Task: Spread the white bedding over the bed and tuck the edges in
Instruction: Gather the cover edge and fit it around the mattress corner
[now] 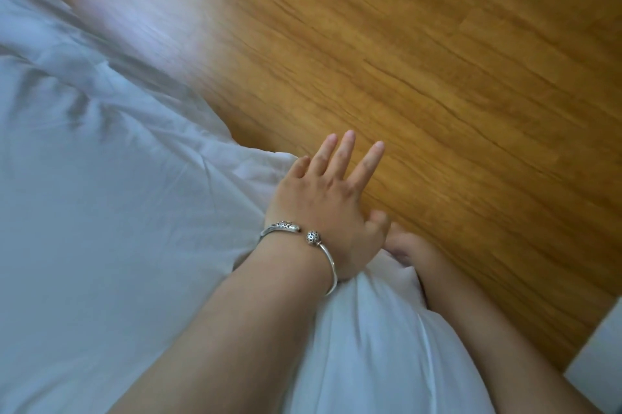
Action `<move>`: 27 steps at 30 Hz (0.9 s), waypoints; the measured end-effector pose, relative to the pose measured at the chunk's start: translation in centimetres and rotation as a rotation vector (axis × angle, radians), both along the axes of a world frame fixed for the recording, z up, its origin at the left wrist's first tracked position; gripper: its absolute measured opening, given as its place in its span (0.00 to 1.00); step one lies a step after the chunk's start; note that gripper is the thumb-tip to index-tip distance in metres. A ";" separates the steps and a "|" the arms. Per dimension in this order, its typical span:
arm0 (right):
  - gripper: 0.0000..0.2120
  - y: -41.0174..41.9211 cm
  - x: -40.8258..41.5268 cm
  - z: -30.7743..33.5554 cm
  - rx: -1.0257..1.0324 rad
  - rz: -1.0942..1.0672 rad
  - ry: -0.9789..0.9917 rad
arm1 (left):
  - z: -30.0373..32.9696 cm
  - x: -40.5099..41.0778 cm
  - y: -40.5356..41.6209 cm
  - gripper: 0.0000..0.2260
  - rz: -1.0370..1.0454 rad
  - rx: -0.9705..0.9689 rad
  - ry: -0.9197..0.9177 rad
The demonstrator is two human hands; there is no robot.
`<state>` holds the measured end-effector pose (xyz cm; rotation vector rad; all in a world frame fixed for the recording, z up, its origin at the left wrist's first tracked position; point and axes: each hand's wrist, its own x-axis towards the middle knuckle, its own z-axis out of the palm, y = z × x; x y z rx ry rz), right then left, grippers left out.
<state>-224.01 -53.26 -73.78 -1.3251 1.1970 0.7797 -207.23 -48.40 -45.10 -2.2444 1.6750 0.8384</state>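
White bedding [111,211]: rumpled, lying along the wooden floor [437,60], its corner bulging up between the two forearms. Right hand [409,250]: at the bedding's floor-side edge, fingers hidden in the cloth, grip cannot be told. Left hand [324,194]: beyond it, silver bangle [303,238] at the wrist, fingers straight and spread over the bedding's edge.

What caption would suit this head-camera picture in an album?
Left hand with silver bracelet spread open over crumpled white bedding, right hand gripping its edge above wooden floor.
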 end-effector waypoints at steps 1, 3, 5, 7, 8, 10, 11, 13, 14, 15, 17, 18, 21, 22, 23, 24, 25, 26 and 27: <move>0.16 -0.2 -0.1 0.1 -0.054 -0.002 0.015 | 0.0 0.0 0.0 0.31 0.000 0.009 -0.001; 0.12 -0.6 -0.5 0.7 -0.229 0.025 0.038 | 0.2 0.0 -0.1 0.31 0.006 0.022 0.004; 0.14 -0.9 -0.9 1.0 -0.395 0.066 0.050 | 0.4 0.1 -0.1 0.31 0.011 0.030 0.010; 0.10 -1.0 -1.2 1.2 -0.425 0.059 0.057 | 0.5 0.1 -0.1 0.30 0.016 0.036 0.022; 0.08 -1.1 -1.3 1.4 -0.441 0.035 0.059 | 0.6 0.1 -0.1 0.30 0.018 0.040 0.026; 0.07 -1.1 -1.8 1.6 -0.477 0.026 0.063 | 0.8 0.1 -0.1 0.28 0.028 0.046 0.029; 0.07 -1.2 -1.8 1.9 -0.498 0.044 0.076 | 0.8 0.0 -0.1 0.27 0.033 0.050 0.028; 0.08 -1.3 -1.7 2.3 -0.556 0.066 0.089 | 1.0 0.0 0.0 0.24 0.041 0.056 0.019; 0.10 -1.4 -1.7 2.4 -0.579 0.051 0.087 | 1.1 0.0 0.0 0.23 0.048 0.057 0.017; 0.11 -1.6 -1.7 2.7 -0.609 0.037 0.082 | 1.1 -0.1 0.0 0.23 0.052 0.055 0.016; 0.09 -2.0 -1.8 3.2 -0.661 0.042 0.093 | 1.1 -0.1 -0.1 0.22 0.039 0.051 0.005; 0.09 -2.1 -1.8 3.3 -0.688 0.065 0.094 | 1.1 -0.1 -0.2 0.22 0.031 0.061 -0.001; 0.10 -2.0 -1.8 4.1 -0.788 0.106 0.086 | 1.1 -0.2 -0.2 0.20 0.033 0.119 -0.016; 0.10 -2.0 -1.8 4.3 -0.819 0.092 0.079 | 1.1 -0.2 -0.3 0.20 0.036 0.131 -0.018; 0.10 -2.1 -1.8 4.4 -0.847 0.080 0.078 | 1.2 -0.2 -0.3 0.20 0.038 0.140 -0.018; 0.10 -2.1 -1.7 4.6 -0.884 0.069 0.075 | 1.2 -0.2 -0.4 0.19 0.037 0.148 -0.017; 0.09 -2.0 -1.6 4.8 -0.931 0.059 0.057 | 1.3 -0.2 -0.4 0.19 0.035 0.156 -0.017; 0.08 -1.9 -1.5 5.0 -0.991 0.058 0.016 | 1.3 -0.2 -0.4 0.19 0.034 0.159 -0.015; 0.09 -1.7 -1.5 5.1 -1.040 0.061 -0.020 | 1.4 -0.2 -0.4 0.18 0.033 0.161 -0.014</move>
